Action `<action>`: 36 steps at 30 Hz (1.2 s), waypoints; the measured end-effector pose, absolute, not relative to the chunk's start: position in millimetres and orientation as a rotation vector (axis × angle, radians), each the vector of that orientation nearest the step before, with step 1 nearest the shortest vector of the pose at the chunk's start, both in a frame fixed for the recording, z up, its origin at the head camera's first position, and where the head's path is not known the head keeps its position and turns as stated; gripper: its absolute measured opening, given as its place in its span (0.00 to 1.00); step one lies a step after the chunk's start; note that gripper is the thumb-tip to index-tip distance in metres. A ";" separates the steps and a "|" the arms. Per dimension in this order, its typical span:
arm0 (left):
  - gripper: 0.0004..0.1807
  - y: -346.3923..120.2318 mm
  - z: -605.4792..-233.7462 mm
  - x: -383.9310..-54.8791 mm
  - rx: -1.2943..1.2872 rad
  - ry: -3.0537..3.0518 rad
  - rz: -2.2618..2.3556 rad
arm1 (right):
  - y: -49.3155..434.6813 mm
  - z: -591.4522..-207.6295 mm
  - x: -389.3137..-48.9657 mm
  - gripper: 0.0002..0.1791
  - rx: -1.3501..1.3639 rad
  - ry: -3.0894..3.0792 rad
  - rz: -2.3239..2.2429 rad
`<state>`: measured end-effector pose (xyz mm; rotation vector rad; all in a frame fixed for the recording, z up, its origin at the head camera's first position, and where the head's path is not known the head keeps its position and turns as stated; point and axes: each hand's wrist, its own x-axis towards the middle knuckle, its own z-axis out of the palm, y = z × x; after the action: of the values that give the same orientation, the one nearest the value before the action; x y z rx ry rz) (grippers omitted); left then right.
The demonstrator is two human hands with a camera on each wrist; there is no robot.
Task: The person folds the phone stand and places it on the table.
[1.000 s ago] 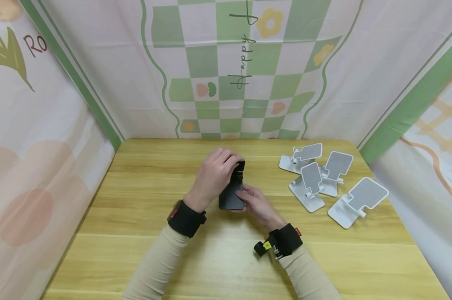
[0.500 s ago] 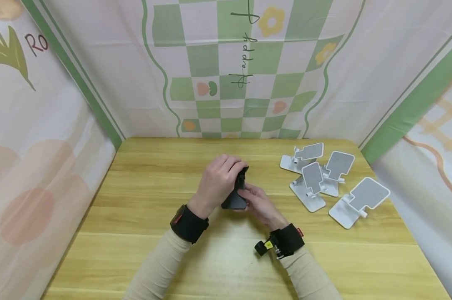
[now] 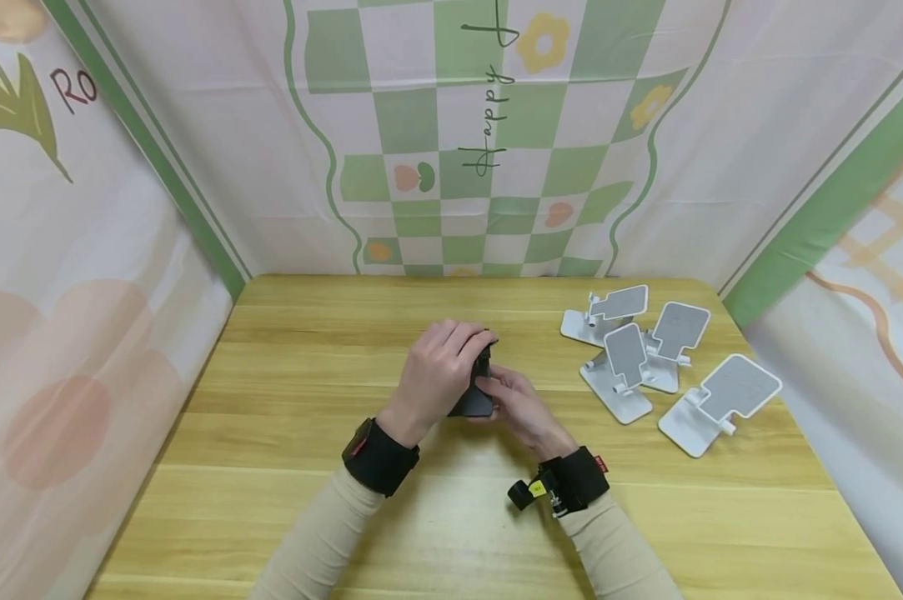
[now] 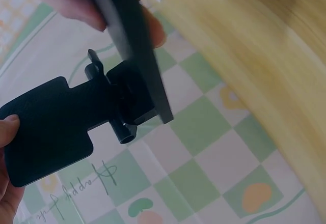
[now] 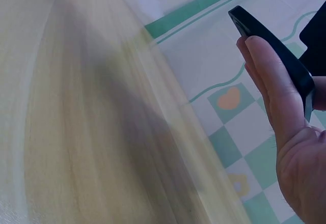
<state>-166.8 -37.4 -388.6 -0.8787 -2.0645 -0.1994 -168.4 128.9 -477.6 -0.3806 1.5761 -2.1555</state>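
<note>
Two bare hands, the left hand and the right hand, are clamped on one matte black folding stand in the head view, over the middle of a pale, wood-grained counter. The left covers its far end; the right pinches its side. Four white stands with grey, white-rimmed plates sit near one another on the counter's right side, well apart from the hands. Behind the counter hangs a green-and-white checked cloth.

In the left wrist view, the left hand grips a notched black plate at the picture's left edge, while the right holds the flat black base at the top; a round hinge bar lies between the two parts.

In the right wrist view, the right hand's fingers lie nearly straight along the base, which stands tilted.
</note>
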 end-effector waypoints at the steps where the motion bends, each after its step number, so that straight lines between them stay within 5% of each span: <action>1: 0.10 -37.5 -389.7 -166.5 -0.878 -2.062 -0.204 | 128.9 -476.8 -168.3 0.25 -0.375 1.576 -2.157; 36: 0.14 -31.3 -428.9 -147.5 -0.917 -1.995 -0.131 | 131.9 -468.2 -172.9 0.22 -0.160 1.596 -2.230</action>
<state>-147.5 -31.3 -428.9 -0.9172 -1.9950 -0.1315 -172.9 131.9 -468.2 -0.1597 1.5959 -2.2298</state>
